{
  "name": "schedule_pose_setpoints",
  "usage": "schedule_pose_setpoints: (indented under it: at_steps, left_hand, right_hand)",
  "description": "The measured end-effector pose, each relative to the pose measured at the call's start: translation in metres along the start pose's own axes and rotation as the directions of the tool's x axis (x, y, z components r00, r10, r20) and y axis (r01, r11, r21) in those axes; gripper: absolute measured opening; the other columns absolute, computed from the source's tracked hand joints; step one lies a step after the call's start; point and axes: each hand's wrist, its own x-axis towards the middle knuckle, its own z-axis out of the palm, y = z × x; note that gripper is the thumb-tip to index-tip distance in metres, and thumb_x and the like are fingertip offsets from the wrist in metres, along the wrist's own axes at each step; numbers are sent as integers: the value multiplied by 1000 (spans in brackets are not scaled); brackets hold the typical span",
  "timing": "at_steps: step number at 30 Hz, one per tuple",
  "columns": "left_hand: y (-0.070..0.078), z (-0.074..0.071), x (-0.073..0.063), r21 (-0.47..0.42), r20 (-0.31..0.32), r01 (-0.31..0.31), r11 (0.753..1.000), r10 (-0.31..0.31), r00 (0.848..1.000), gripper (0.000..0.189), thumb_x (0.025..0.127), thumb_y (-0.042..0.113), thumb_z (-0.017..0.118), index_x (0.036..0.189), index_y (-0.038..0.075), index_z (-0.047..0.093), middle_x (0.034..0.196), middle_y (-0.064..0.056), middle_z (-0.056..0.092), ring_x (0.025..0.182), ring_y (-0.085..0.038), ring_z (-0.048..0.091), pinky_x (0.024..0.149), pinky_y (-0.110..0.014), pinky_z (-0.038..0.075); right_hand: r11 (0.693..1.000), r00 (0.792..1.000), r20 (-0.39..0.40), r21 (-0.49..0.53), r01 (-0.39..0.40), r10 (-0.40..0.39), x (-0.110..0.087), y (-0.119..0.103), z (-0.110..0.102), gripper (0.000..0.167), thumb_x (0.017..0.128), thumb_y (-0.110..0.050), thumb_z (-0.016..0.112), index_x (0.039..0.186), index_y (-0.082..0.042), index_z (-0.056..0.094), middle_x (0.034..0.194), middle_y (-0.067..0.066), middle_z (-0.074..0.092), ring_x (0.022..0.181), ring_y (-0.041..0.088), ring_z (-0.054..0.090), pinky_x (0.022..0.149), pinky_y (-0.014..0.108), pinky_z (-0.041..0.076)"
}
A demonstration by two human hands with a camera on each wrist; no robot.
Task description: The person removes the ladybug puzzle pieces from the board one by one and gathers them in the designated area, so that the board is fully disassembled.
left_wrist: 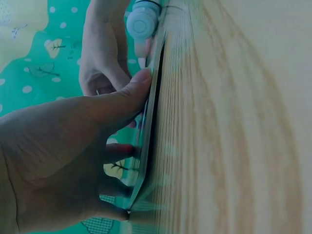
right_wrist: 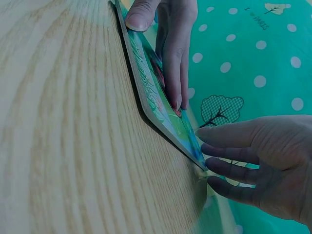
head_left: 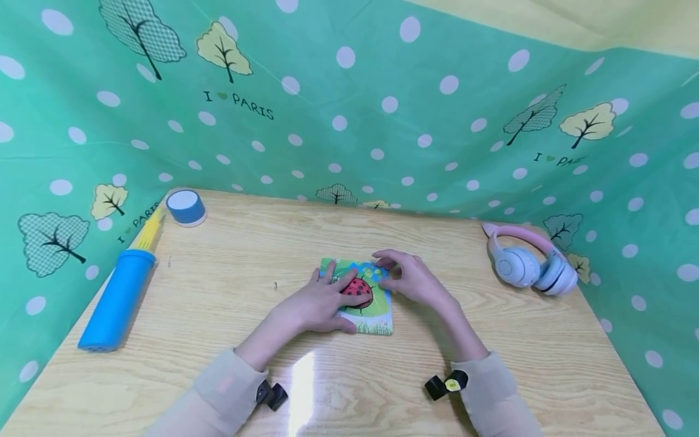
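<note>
A thin square board [head_left: 377, 309] with a ladybug picture, green leaf and blue patches lies flat on the table. Over its left part my left hand [head_left: 319, 306] is spread, fingers across the ladybug and thumb near the front edge. In the left wrist view, that thumb [left_wrist: 139, 80] rests along the board's edge. My right hand [head_left: 412, 279] is at the board's far right corner, thumb and fingertips touching it there. The right wrist view shows the right hand [right_wrist: 273, 168] with fairly straight fingers, their tips right at the board's edge [right_wrist: 170, 134].
A blue hand pump [head_left: 117, 297] with a yellow nozzle lies on the table's left side, beside a blue tape-like roll [head_left: 185, 207]. Pink and white headphones [head_left: 519, 264] sit at the right. A green dotted cloth [head_left: 338, 121] stands behind the wooden table [head_left: 246, 243].
</note>
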Motion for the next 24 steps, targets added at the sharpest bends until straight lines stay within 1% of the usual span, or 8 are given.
schedule_pose_setpoints:
  at_steps: [7, 11, 14, 19, 24]
  left_hand:
    - [1, 3, 0, 52, -2, 16, 998, -16, 1000, 67, 91, 62, 65, 152, 44, 46, 174, -11, 15, 155, -58, 8, 121, -74, 22]
    - [1, 3, -1, 68, 3, 28, 997, -28, 1000, 67, 92, 63, 64, 153, 44, 44, 174, -9, 14, 156, -56, 7, 123, -72, 21]
    - [0, 4, -1, 69, 4, 34, 997, -34, 999, 67, 92, 63, 62, 154, 45, 43, 175, -9, 12, 157, -55, 6, 124, -71, 20]
    - [1, 4, -1, 68, 10, 27, 997, -28, 1000, 67, 93, 64, 61, 154, 45, 42, 175, -9, 12, 157, -55, 6, 123, -72, 20]
    - [2, 4, 0, 67, 13, 28, 997, -29, 1000, 66, 93, 63, 61, 154, 45, 43, 175, -9, 13, 157, -55, 6, 123, -72, 21]
  right_hand:
    - [1000, 1000, -5, -8, -2, 2, 0, -2, 1, 54, 87, -7, 80, 139, -10, 62, 124, 6, 75, 117, 26, 68, 102, 46, 57]
    - [1000, 1000, -5, -11, -2, 2, 0, -5, 1, 51, 88, -6, 80, 136, -10, 64, 122, 6, 76, 115, 25, 69, 101, 46, 57]
    - [999, 1000, -12, -33, 4, -5, 1, -7, 1, 48, 87, -6, 80, 133, -8, 66, 120, 6, 76, 113, 25, 70, 100, 45, 57]
    - [996, 999, -44, -88, -8, 4, -1, -9, 2, 44, 86, -7, 81, 128, -7, 69, 116, 5, 78, 111, 24, 71, 100, 46, 57]
    - [993, 998, -64, -114, -4, -4, -1, -7, 5, 43, 84, -7, 83, 126, -7, 71, 119, 6, 77, 111, 24, 71, 100, 45, 57]
